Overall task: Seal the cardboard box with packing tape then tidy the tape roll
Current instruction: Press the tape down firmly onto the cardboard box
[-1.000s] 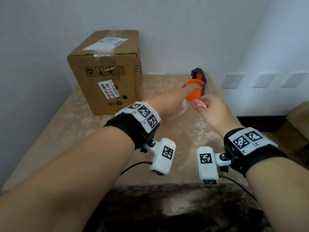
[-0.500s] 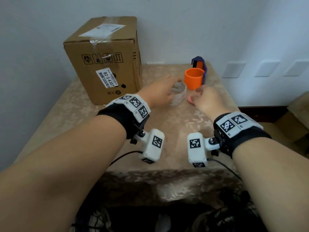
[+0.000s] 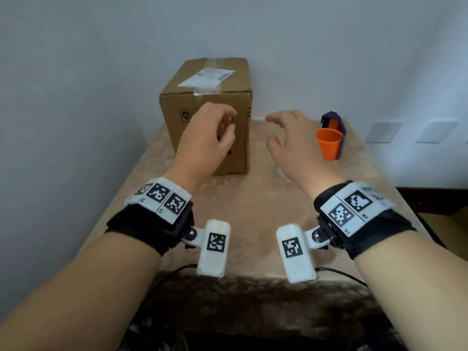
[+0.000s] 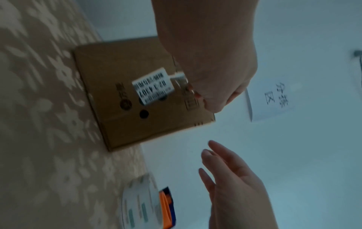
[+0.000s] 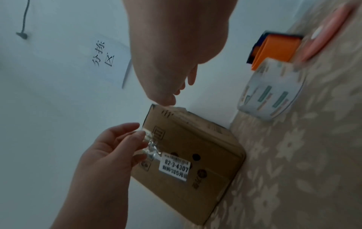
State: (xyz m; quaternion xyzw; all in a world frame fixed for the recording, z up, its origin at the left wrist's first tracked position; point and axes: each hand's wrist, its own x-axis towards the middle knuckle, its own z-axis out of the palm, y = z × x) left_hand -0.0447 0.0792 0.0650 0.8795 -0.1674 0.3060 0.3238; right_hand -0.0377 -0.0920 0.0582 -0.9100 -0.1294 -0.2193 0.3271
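Observation:
The cardboard box [image 3: 174,133] stands at the back of the table, with a white label and clear tape across its top. My left hand [image 3: 215,133] is raised in front of its upper face and pinches a crumpled strip of clear tape [image 5: 150,145] between thumb and fingers. My right hand [image 3: 286,138] hovers to the right of the box with fingers spread and holds nothing. The tape roll [image 5: 270,89] lies on the table beside the orange cup [image 3: 329,145]; the right hand hides it in the head view.
A purple and orange holder [image 3: 339,125] stands behind the cup. A pink object [image 5: 329,35] lies on the tablecloth [image 3: 253,211] near the roll. A paper sign [image 5: 109,58] hangs on the wall behind the box. Walls close the table at the back and left.
Both hands have left the tape roll by the cup and risen toward the box. The right hand has let go of the pink object. The left hand now pinches a tape strip.

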